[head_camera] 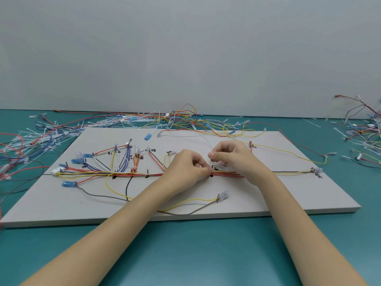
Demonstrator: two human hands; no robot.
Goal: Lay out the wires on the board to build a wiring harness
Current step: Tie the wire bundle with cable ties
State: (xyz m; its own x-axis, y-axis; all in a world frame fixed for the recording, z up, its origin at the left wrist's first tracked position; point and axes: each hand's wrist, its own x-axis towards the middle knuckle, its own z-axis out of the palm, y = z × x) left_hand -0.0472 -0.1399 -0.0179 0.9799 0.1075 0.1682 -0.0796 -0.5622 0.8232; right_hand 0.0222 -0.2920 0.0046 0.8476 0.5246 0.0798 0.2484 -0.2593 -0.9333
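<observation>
Hands meet over the middle of the grey layout board [268, 195], right at the main trunk bundle [132, 173] that runs from nine o'clock to three o'clock across it. The left hand [186, 166] has its fingers curled, fingertips pinching something small at the trunk; what exactly sits in that pinch is too fine to make out. The right hand [231, 156] is curled too, thumb and forefinger nipping a thin white wire [198, 135] that arcs away toward twelve o'clock to a clear terminal [159, 133].

Most of the harness looks laid already: blue terminals [69, 184] fan out at nine o'clock, a white connector [58, 171] caps the trunk's left end, and a yellow-and-grey pair runs to a clear connector [223, 196] at five o'clock. A yellow wire [288, 151] loops off at two o'clock.

So the step in hand appears to be seating this white wire at its marked spot beside the trunk. Next move, as I read it: press it down along the bundle without dragging neighbours off their pegs. Loose wires and cable ties [41, 135] litter the teal table [185, 254] beyond.
</observation>
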